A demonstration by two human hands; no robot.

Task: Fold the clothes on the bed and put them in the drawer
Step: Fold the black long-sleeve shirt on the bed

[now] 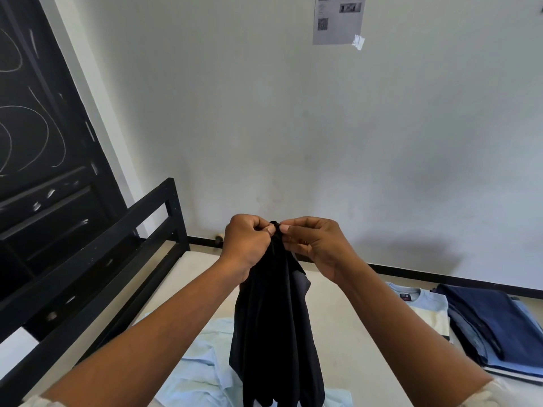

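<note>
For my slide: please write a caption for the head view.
Left hand and right hand pinch a black garment above the bed, folded clothes at right.

No text is legible. A printed sheet [338,20] is taped to the wall [249,113]. A QR code [322,24] and a small photo [350,7] are made out on it, but the print lines are too small to read. A red neck label [405,297] is seen in the collar of a folded light-blue T-shirt [429,302], its lettering blurred. Chalk loops [47,133] are drawn on the black door [58,189]; they are scribbles, not letters.
</note>
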